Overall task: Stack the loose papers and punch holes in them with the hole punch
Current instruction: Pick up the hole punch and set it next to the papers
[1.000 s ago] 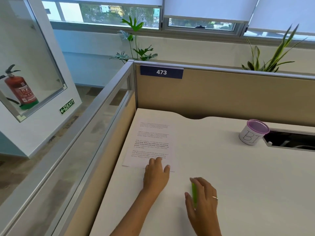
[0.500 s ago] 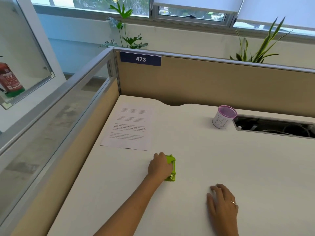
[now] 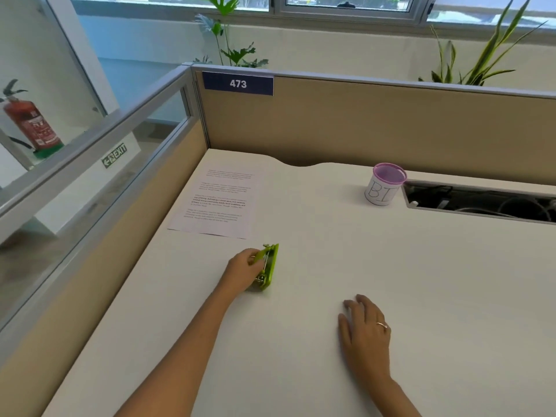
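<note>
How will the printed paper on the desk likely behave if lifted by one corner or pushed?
The paper lies flat and thin, so it would probably droop when lifted by a corner. On the smooth white desk a push would likely slide it easily. Nothing weighs it down.

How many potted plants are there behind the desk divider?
2. One leafy plant stands behind the divider's left corner, above the 473 sign; one spiky-leaved plant rises behind its right part. Their pots are hidden, and more may sit out of view.

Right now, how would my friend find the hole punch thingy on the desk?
Start at the white desk and find the printed paper by its left edge. Just nearer than the paper, the left hand holds the hole punch. It is the only bright green thing there.
</note>
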